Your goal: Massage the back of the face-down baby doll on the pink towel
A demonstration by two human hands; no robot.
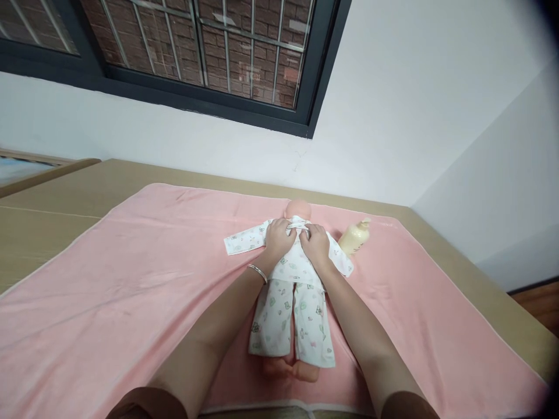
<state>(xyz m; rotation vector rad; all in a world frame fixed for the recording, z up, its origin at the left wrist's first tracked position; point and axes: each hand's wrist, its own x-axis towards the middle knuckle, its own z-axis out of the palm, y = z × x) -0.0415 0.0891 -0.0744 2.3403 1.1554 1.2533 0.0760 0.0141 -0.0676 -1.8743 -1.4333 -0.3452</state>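
Observation:
A baby doll (298, 209) lies on a pink blanket (166, 256), its head toward the wall and its bare feet toward me. Printed white trousers (273, 317) cover its legs. Over its upper body is a matching long-sleeved top (294, 266), sleeves spread to both sides. My left hand (279, 237) is closed at the top's neckline, thumb and fingers pinching the fabric. Opposite it, my right hand (315, 241) pinches the other side of the neckline. The fingertips are partly hidden. A silver bangle (257, 273) circles my left wrist.
A pale yellow bottle (354, 237) lies tilted on the blanket, close to the doll's right-hand sleeve. The blanket covers much of a wooden surface (109, 180). Behind it rises a white wall (349, 157) with a dark-framed barred window (205, 96).

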